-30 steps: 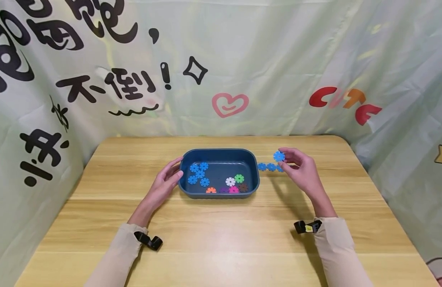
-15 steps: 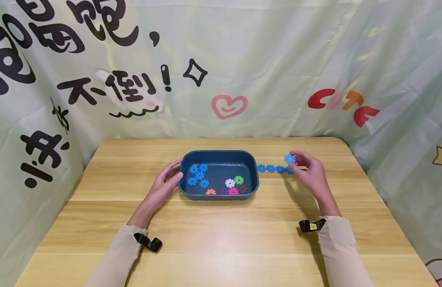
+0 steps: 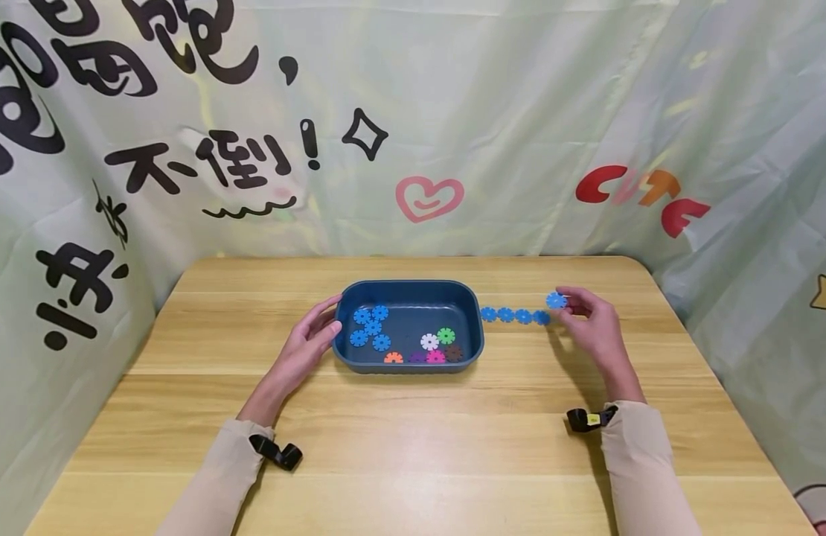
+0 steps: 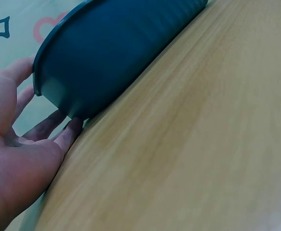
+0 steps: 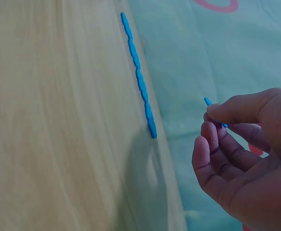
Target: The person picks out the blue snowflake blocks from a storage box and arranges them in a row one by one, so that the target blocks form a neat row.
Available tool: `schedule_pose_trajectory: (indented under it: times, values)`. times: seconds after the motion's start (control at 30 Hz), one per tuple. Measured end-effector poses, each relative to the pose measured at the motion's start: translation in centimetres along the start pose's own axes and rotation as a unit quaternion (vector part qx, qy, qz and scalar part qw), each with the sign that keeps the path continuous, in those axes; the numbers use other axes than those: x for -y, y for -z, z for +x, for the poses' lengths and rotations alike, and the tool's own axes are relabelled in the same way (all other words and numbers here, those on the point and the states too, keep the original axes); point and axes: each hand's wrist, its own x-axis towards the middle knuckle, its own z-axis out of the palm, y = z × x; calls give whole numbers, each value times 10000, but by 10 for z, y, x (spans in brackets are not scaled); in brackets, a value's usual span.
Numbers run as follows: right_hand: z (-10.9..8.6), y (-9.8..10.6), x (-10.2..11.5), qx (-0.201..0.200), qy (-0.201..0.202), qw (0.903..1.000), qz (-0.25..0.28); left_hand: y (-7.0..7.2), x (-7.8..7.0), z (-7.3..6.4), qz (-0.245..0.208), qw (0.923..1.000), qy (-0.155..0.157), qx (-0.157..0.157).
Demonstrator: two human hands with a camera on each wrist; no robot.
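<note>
My right hand (image 3: 590, 320) pinches a blue snowflake disc (image 3: 556, 300) between thumb and fingers, raised above the table. Just left of that hand, a row of several blue discs (image 3: 523, 316) lies flat on the wood, running rightward from the tray. In the right wrist view the row (image 5: 139, 77) is seen edge-on, with the held disc (image 5: 208, 101) apart from it. My left hand (image 3: 307, 341) holds the left end of a dark blue plastic tray (image 3: 409, 367), thumb at the rim and fingers along the outer wall. The left wrist view shows fingertips (image 4: 73, 127) low against that wall.
Inside the tray, several blue discs (image 3: 373, 327) cluster at the left. A white disc (image 3: 429, 342), a green disc (image 3: 446, 336) and orange, purple, pink and brown ones lie toward the front and right. A printed curtain (image 3: 507, 134) rises behind the wooden table (image 3: 413, 447).
My right hand has moved rightward with the blue disc, uncovering the right end of the row. The left hand and the tray have stayed in place.
</note>
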Motion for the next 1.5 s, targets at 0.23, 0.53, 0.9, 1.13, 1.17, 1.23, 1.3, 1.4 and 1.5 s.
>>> schedule_pose_trajectory:
  times: [0.23,0.53,0.9,1.13,1.17,1.23,1.3,1.4,1.5]
  values:
    - [1,5,-12,90,-126,9998,-109,0,-1,-1,-42,10000,-20,20]
    - [2,6,-22,217,-136,9984,-502,0,0,0,-15,10000,18,11]
    - [5,6,-28,623,-502,9941,-739,-1,-2,-1,-23,10000,-14,25]
    - [7,5,-29,837,-605,9914,-806,-1,-3,0,-30,10000,0,14]
    - [8,5,-29,855,-618,9910,-818,-1,-3,0,-25,10000,1,6]
    - [8,6,-29,898,-636,9903,-850,-1,-4,-1,-27,10000,18,-1]
    - [8,6,-29,935,-660,9896,-870,-1,-4,-1,-33,10000,36,7]
    - [8,6,-29,1002,-681,9886,-890,-2,-5,-2,-21,10000,43,16]
    - [8,6,-28,1034,-693,9884,-873,-3,-6,-3,-45,10000,38,20]
